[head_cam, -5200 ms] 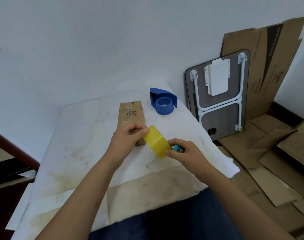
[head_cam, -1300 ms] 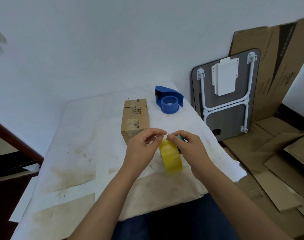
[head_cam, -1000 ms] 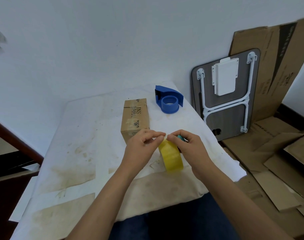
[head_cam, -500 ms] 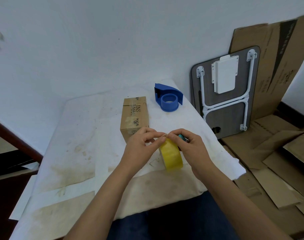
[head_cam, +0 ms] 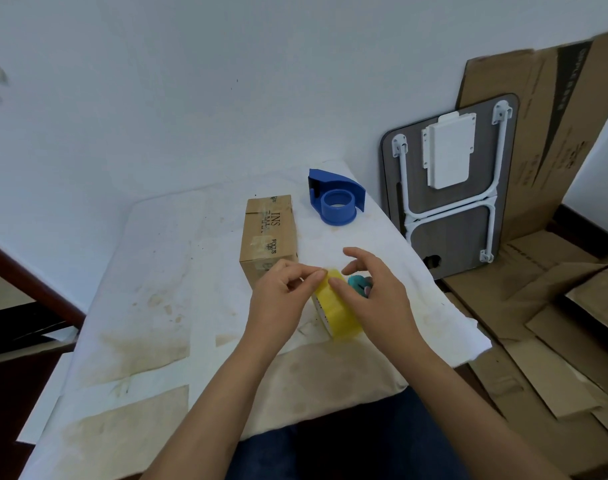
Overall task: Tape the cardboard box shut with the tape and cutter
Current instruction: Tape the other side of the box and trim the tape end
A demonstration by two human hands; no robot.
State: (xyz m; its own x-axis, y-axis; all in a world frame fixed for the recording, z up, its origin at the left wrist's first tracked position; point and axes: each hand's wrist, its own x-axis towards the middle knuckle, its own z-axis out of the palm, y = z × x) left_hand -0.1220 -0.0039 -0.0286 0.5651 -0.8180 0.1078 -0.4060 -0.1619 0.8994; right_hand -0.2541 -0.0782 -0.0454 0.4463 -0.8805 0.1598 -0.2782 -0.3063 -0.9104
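A closed brown cardboard box [head_cam: 269, 233] lies on the white-covered table [head_cam: 164, 271]. Just in front of it, a yellow tape roll [head_cam: 338, 315] stands on edge. My left hand [head_cam: 281, 299] pinches thumb and forefinger at the roll's top edge, where the tape end sits. My right hand [head_cam: 378, 299] steadies the roll from the right with its thumb on the tape, while the index and middle fingers are lifted and spread. A teal cutter [head_cam: 359, 284] lies partly hidden behind my right hand.
A blue tape dispenser [head_cam: 337, 202] sits behind the box near the table's far right corner. A folded grey table [head_cam: 451, 188] leans on the wall at the right, with flattened cardboard sheets [head_cam: 555, 306] on the floor beside it.
My right hand's index and middle fingers have lifted off the roll and spread. The roll now leans a little to the left. My left hand keeps its pinch at the top.
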